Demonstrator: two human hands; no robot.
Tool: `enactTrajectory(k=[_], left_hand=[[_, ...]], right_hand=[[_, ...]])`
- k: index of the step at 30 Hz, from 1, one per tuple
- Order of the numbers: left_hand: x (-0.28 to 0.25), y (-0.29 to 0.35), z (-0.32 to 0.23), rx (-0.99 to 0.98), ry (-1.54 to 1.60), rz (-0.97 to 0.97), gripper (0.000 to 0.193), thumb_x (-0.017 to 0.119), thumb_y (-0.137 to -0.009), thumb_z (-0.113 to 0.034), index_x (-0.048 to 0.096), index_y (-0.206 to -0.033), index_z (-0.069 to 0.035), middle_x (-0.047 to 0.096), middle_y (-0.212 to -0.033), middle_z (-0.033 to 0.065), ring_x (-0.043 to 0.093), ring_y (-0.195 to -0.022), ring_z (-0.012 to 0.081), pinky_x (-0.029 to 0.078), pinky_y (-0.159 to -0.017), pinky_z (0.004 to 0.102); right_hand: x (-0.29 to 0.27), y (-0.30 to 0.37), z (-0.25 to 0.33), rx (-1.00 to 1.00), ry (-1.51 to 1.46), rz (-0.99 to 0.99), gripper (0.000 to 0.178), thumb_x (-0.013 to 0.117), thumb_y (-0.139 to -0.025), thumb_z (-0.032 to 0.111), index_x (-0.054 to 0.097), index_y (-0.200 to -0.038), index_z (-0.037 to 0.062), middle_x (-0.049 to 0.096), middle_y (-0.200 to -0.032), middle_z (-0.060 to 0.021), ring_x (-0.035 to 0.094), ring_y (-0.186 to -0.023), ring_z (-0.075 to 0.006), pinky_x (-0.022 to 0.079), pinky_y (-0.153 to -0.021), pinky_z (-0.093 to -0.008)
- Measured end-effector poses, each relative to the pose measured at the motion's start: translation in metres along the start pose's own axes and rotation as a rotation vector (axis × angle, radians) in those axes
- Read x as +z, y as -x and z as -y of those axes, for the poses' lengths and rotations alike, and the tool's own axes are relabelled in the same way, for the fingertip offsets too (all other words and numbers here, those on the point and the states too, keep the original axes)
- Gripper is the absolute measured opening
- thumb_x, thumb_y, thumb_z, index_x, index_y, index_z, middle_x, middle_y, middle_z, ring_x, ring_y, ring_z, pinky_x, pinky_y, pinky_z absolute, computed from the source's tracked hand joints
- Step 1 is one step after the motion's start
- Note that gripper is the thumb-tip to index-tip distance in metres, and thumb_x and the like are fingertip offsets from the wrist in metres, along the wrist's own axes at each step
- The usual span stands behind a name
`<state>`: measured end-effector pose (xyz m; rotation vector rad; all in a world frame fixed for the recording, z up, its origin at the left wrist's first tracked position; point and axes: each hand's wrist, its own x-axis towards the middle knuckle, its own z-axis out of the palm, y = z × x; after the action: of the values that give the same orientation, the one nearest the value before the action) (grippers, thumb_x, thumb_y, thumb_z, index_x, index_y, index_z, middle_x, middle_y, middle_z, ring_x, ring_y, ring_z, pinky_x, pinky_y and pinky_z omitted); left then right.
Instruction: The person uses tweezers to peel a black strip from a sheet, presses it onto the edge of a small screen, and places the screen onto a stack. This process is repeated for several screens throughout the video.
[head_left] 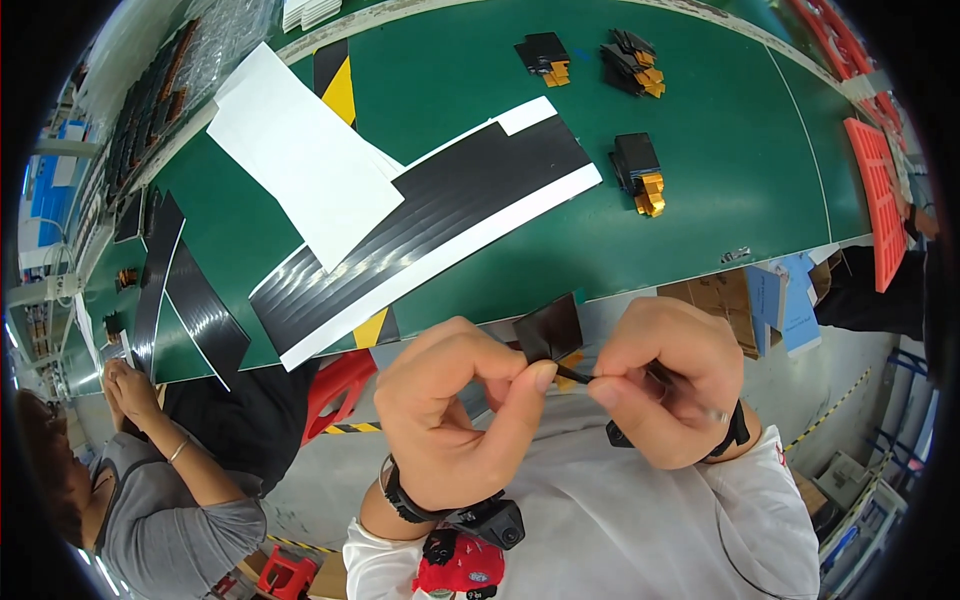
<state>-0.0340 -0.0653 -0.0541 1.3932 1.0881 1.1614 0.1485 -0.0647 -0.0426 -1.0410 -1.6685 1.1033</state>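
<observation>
In front of my chest, at the table's near edge, my left hand [455, 410] pinches a small dark flat piece [552, 328] between thumb and forefinger. A bit of gold-coloured film shows at its lower end. Opposite it, my right hand [670, 380] pinches the end of a thin black strip [572, 374] that spans the gap between my fingertips. Whether the strip is part of the dark piece, I cannot tell. Beyond my hands, a sheet of glossy black strips on white backing [450, 220] lies on the green table, partly covered by white sheets [300, 150].
Small piles of black pieces with gold tabs [637, 165] lie to the right and far right. Cut black strips [205, 310] rest at left, near a seated co-worker [165, 490]. A red slotted tray [873, 200] stands at the right edge, with cardboard boxes [715, 300] below.
</observation>
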Motion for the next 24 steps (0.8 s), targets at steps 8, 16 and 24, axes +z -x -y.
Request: enactTrajectory(k=[8, 16, 24], left_hand=[[-0.0050, 0.0059, 0.0032, -0.227, 0.295, 0.002, 0.014, 0.067, -0.070, 0.008, 0.056, -0.067, 0.000, 0.052, -0.064, 0.0039, 0.047, -0.057, 0.0098, 0.034, -0.053, 0.0220], [-0.0065, 0.0071, 0.0050, -0.204, 0.293, 0.024, 0.014, 0.067, -0.070, 0.008, 0.056, -0.067, 0.000, 0.053, -0.065, 0.0042, 0.047, -0.058, 0.0102, 0.034, -0.054, 0.0219], [-0.0061, 0.0093, 0.0047, -0.203, 0.293, 0.010, 0.013, 0.068, -0.069, 0.007, 0.057, -0.068, 0.000, 0.053, -0.065, 0.0048, 0.047, -0.058, 0.0111, 0.034, -0.054, 0.0223]], right_hand=[[0.0039, -0.0012, 0.0021, 0.202, -0.222, -0.018, 0.009, 0.064, -0.075, 0.005, 0.056, -0.072, 0.0034, 0.051, -0.067, -0.0013, 0.040, -0.053, -0.0065, 0.028, -0.047, -0.0221], [0.0021, -0.0021, 0.0057, 0.348, -0.325, -0.006, 0.012, 0.064, -0.076, 0.006, 0.054, -0.072, 0.0035, 0.050, -0.066, -0.0002, 0.038, -0.053, -0.0048, 0.026, -0.046, -0.0205], [0.0026, -0.0011, 0.0017, 0.299, -0.297, 0.001, 0.011, 0.063, -0.076, 0.004, 0.054, -0.072, 0.0033, 0.049, -0.065, -0.0001, 0.037, -0.051, -0.0041, 0.025, -0.045, -0.0200]])
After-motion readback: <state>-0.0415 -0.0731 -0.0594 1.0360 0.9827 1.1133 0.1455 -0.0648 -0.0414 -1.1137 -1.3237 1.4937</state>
